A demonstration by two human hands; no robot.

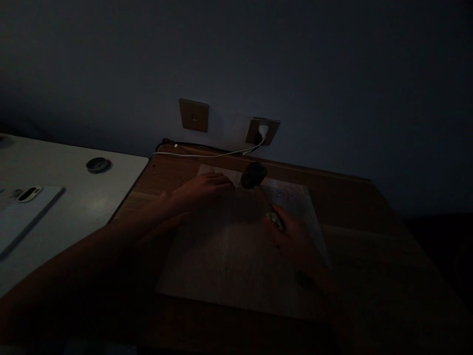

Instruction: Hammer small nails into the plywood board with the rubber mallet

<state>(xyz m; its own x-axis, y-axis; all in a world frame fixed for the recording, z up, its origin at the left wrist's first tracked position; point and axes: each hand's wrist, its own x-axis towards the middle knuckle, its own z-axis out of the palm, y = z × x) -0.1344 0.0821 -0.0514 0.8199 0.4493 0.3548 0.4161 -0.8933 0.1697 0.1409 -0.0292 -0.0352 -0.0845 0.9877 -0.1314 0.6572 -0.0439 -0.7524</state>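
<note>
The scene is very dark. My left hand (201, 191) reaches forward over a pale flat board (229, 256) on a wooden table (354, 236), its fingers stretched flat toward a dark rounded object (253, 175) at the board's far edge. My right hand (293, 241) rests on the board's right part, closed around a small light-patterned thing (275, 220) that I cannot make out. A thin dark shaft seems to run from this hand up to the dark rounded object.
A white cable (207, 155) runs along the table's back edge to a plug in a wall socket (262, 131); another wall plate (193, 115) is left of it. A white table (74, 197) at left holds a dark round disc (98, 164) and a flat white device (25, 207).
</note>
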